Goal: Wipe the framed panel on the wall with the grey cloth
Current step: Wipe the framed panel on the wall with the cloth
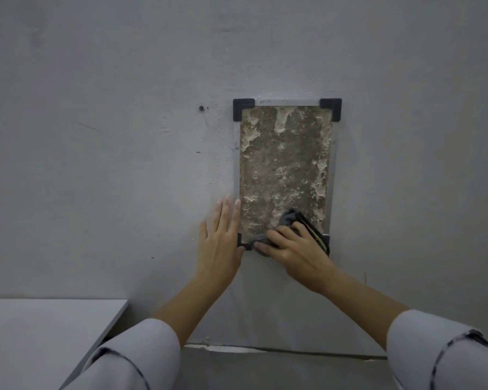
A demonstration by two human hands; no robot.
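Right hand (293, 249), grip curled round cloth (289, 218), presses at panel (285, 164) bottom edge; left hand (220, 243) flat, fingers straight, along left edge; face above exposed.

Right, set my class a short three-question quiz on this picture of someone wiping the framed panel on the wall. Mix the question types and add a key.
1. True or false: the right hand grips the crumpled grey cloth against the bottom of the mottled brown framed panel.
2. Which lies flat, fingers straight, at the panel's left edge? A) the left hand B) the right hand C) neither
3. Fill the gap: black L-shaped brackets cap the frame's ____.

Key: 1 true; 2 A; 3 corners.
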